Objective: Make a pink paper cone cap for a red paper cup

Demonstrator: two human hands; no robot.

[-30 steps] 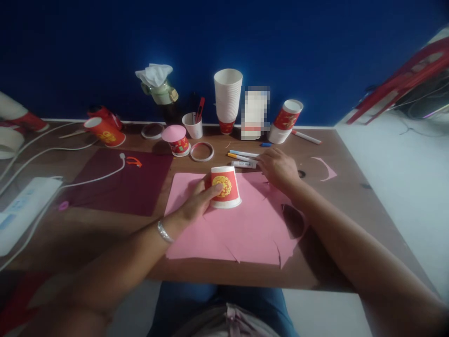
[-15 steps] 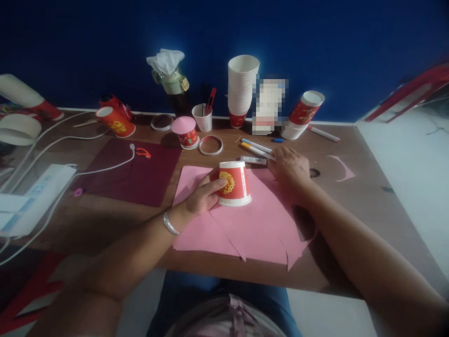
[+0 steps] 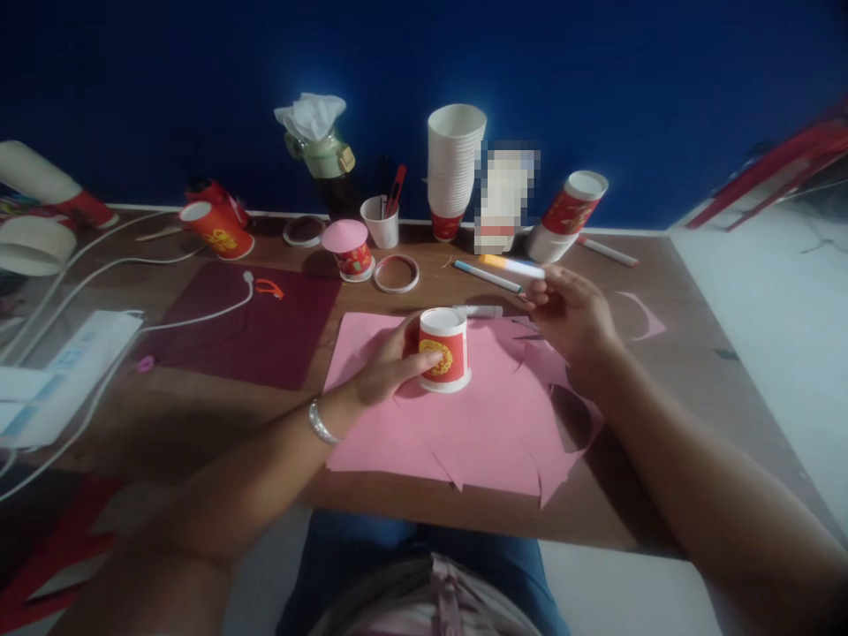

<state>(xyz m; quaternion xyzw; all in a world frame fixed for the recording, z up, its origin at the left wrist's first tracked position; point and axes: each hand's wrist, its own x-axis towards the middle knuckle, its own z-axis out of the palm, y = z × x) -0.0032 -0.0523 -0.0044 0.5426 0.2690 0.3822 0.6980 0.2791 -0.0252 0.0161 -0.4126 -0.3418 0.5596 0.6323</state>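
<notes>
My left hand (image 3: pixel 396 364) is closed around a red and white paper cup (image 3: pixel 445 349) with a gold emblem, turned upside down above the pink paper. To the right, my right hand (image 3: pixel 571 309) grips a marker with a yellow-orange cap (image 3: pixel 513 265), lifted off the table and pointing left. A blue-capped marker (image 3: pixel 487 276) lies just below it on the table. Behind the held cup lies a white tube (image 3: pixel 482 311). Beneath both hands spreads pink paper (image 3: pixel 397 442) with cut edges and curved cut-outs.
A pink cone tops another red cup (image 3: pixel 352 262), beside a tape roll (image 3: pixel 396 274). Along the blue wall stand a stack of paper cups (image 3: pixel 454 168), a pen cup (image 3: pixel 381 225) and a bottle (image 3: pixel 324 159). White cables and a power strip (image 3: pixel 72 375) lie at left.
My right hand has picked the yellow-orange-capped marker up from the table, leaving the blue-capped one. My left hand has turned the cup slightly, tipping its white base more into view.
</notes>
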